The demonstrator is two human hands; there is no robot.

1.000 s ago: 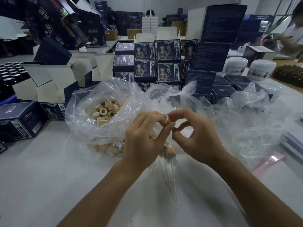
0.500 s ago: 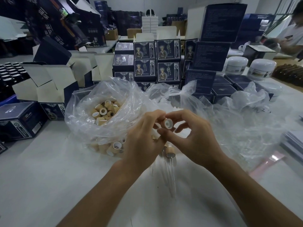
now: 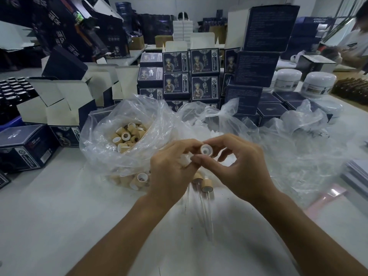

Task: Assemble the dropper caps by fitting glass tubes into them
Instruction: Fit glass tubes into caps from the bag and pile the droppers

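Fingers (image 3: 196,160) of both hands pinching one dropper cap (image 3: 206,150), open end toward camera, above bench (image 3: 59,216). Finished droppers (image 3: 206,188) lying below; loose caps in bag (image 3: 127,136).

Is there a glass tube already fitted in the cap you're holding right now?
No, the cap pinched between left hand and right hand shows only its open white inside.

caps (image 3: 127,137): tan, white inside | boxes (image 3: 205,61): navy, figure print

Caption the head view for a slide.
Both hands hold a dropper cap above finished droppers.
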